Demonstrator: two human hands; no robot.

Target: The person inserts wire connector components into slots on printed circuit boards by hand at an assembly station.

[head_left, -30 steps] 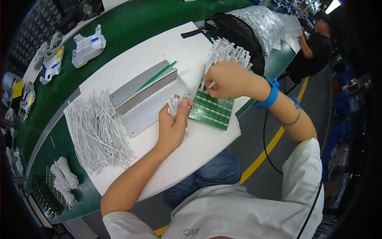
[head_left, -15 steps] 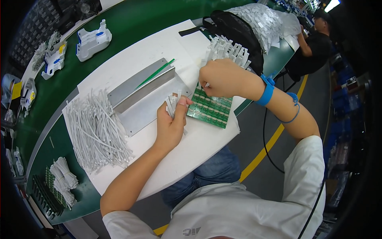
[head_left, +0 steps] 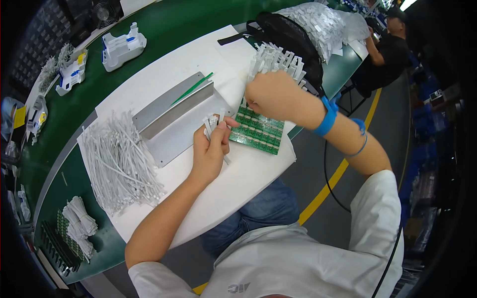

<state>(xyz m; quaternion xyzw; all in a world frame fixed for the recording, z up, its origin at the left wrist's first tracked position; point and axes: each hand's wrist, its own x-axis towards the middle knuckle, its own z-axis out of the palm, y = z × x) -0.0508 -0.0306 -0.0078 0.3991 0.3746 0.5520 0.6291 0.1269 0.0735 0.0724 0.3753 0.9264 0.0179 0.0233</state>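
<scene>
My left hand [head_left: 208, 154] is closed round a small bunch of white flat strips [head_left: 210, 125], thumb pressed against one that sticks up. Its fingertips come close to the left edge of a green circuit board panel [head_left: 256, 135], which carries rows of small white parts. Over the far side of that panel, my right hand [head_left: 273, 94] is bent down with its fingers curled together. The back of the hand hides its fingertips and whatever they pinch. A blue wrist strap [head_left: 327, 116] circles my right wrist. Just beyond this hand stands a cluster of white strips [head_left: 278, 59].
A bent metal plate [head_left: 174, 111] with a green stick [head_left: 193, 88] lies left of my hands. Farther left is a heap of white cables [head_left: 121, 164]. A black bag [head_left: 293, 39] and a clear bag of white pieces [head_left: 318, 25] are at the far right, near a seated person [head_left: 387, 54].
The view has shifted slightly. My right hand stays over the far side of the panel, fingers still curled. My left hand keeps its bunch of strips, turned a little.
</scene>
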